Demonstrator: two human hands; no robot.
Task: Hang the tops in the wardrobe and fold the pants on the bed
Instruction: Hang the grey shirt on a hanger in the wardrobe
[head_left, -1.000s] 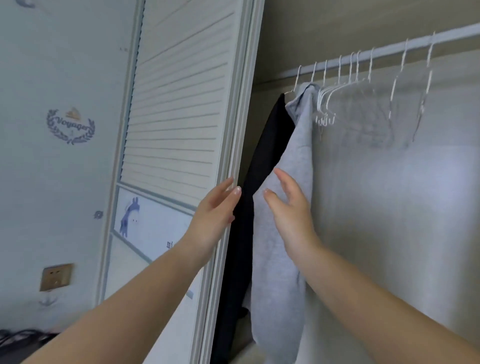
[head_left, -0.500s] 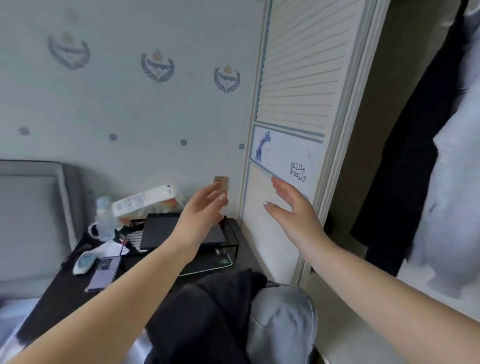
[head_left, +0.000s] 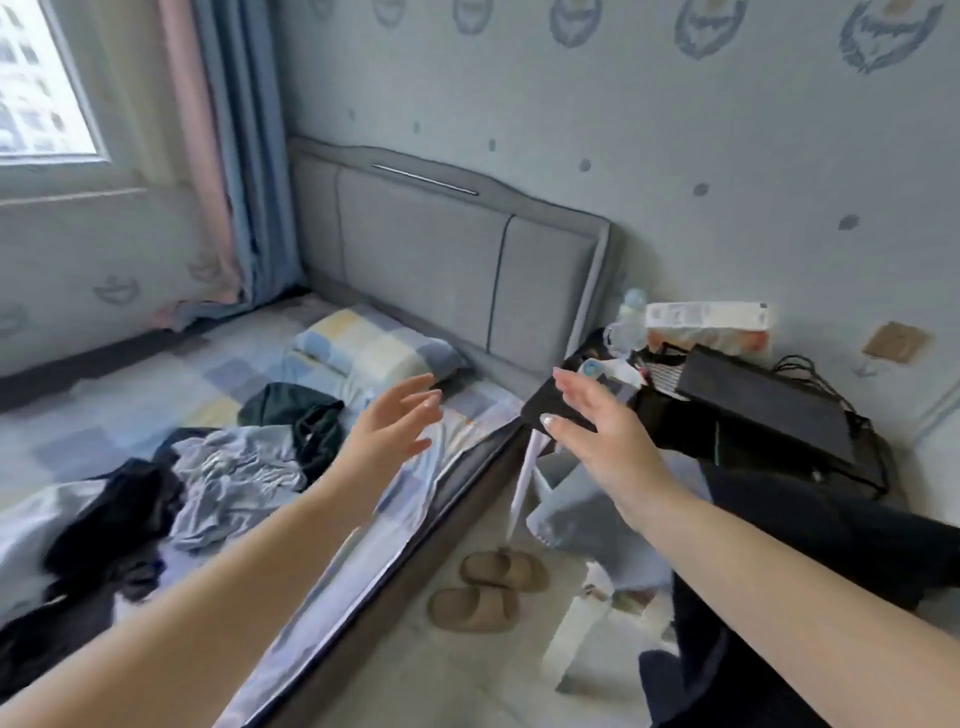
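Both my hands hover in the air with fingers spread and hold nothing. My left hand (head_left: 395, 426) is above the bed's right edge. My right hand (head_left: 597, 431) is over the gap between bed and nightstand. On the bed (head_left: 130, 395) lies a heap of clothes: a crumpled light grey-blue garment (head_left: 234, 478), a dark green one (head_left: 296, 415) behind it, and black ones (head_left: 109, 525) at the left. The wardrobe is out of view.
A checked pillow (head_left: 369, 348) lies by the grey headboard (head_left: 457, 260). A black nightstand (head_left: 769, 415) holds a bottle, boxes and a black case. Two tan slippers (head_left: 483, 587) sit on the floor beside the bed. Dark and grey clothes (head_left: 810, 540) drape at right.
The view has swung left from the wardrobe, past the nightstand, to the bed. My hands left the hanging grey top and stay raised and empty.
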